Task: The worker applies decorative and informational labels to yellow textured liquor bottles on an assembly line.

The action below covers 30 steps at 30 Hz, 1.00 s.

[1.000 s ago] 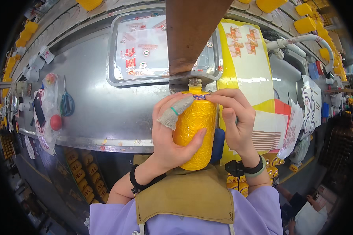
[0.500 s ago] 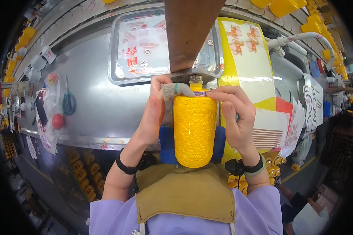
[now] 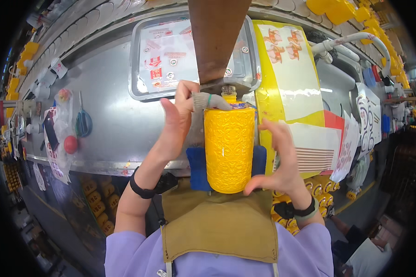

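Yellow and embossed all over, one tall bottle (image 3: 229, 148) stands upright between the person's two hands, its long axis vertical and its small neck just under a brown column (image 3: 217, 37) that comes down from above. Its base sits in front of a blue pad (image 3: 196, 168) at the edge of the grey metal surface (image 3: 111, 120).

The left hand (image 3: 178, 122) is raised beside the bottle's shoulder — one finger, capped in a grey knitted finger cot (image 3: 208, 100), lies across the top rim by the neck, while the other fingers stand loosely apart and the palm is just off the bottle's side. The right hand (image 3: 279, 161) is spread wide and cupped near the bottle's right flank; its thumb tip touches low by the base, the fingers apart from the wall. Neither hand grips the bottle — the left is the nearer at the neck, the right the nearer at the base.

Each wrist wears one dark band, two in all. On the surface to the left hang one pair of scissors (image 3: 83, 122) and one red ball-like thing (image 3: 70, 144). A rectangular metal tray (image 3: 143, 55) with printed sheets is fixed behind, and more yellow bottles are stacked below.
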{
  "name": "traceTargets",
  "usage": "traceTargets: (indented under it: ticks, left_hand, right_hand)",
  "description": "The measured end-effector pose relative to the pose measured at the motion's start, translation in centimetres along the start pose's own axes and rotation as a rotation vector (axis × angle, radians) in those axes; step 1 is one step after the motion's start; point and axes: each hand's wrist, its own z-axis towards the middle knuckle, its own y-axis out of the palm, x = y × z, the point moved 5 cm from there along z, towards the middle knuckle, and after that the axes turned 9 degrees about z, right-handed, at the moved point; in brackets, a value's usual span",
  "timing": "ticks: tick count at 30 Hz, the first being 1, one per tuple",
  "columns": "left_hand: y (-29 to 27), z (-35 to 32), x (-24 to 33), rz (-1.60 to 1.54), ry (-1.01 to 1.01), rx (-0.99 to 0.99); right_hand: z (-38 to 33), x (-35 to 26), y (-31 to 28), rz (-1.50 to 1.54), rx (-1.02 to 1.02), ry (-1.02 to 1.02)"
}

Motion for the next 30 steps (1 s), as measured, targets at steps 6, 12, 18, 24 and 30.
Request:
traceTargets:
  ticks: [6,12,18,24,30]
  left_hand:
    - [1.2,0.2,-0.6,-0.033,-0.064,0.004]
    - [1.1,0.0,-1.4,0.006,-0.103,-0.046]
    - [1.7,0.1,-1.5,-0.145,-0.082,0.042]
    - [1.6,0.0,-1.3,0.004,-0.092,0.025]
    - [1.6,0.2,-1.4,-0.022,-0.100,0.007]
  right_hand:
    - [-2.6,-0.3,4.6,-0.182,-0.075,0.025]
    - [-1.9,-3.3,4.0,-0.381,-0.091,-0.107]
    - [-2.4,-2.5,4.6,-0.319,0.040,-0.110]
    - [-2.5,-3.5,4.6,-0.482,-0.080,-0.143]
    - [-2.3,-1.9,4.5,-0.300,-0.070,0.018]
